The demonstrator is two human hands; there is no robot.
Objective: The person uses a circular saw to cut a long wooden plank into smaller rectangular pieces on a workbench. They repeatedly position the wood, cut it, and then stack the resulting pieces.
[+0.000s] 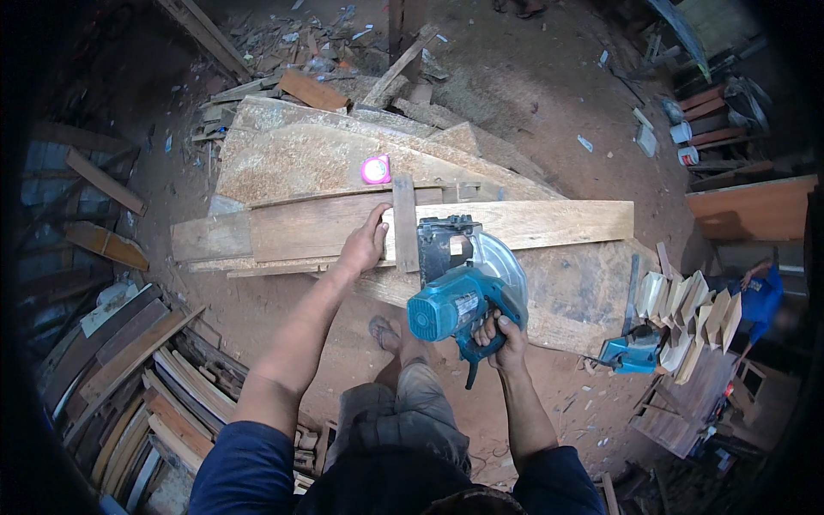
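Observation:
A teal circular saw (445, 305) is in my right hand (508, 342), whose fingers wrap round its rear handle. Its base plate rests on or just over a pale wooden plank (566, 221) lying left to right; the blade itself is hidden. Across that plank, close along the left side of the base, lies a short grey-brown wooden strip (403, 193). My left hand (364, 245) grips the plank's left end beside the strip, index finger reaching forward along the edge. Just beyond the strip, a pink tape measure (375, 169) sits on a sawdust-covered board (292, 159).
Darker boards (326, 225) lie under my left hand. A teal power tool (631, 350) stands at the worktop's right end, near stacked pale wood pieces (687, 313). Another person in blue (762, 296) is at the far right. Curved offcuts (167, 386) pile up at lower left.

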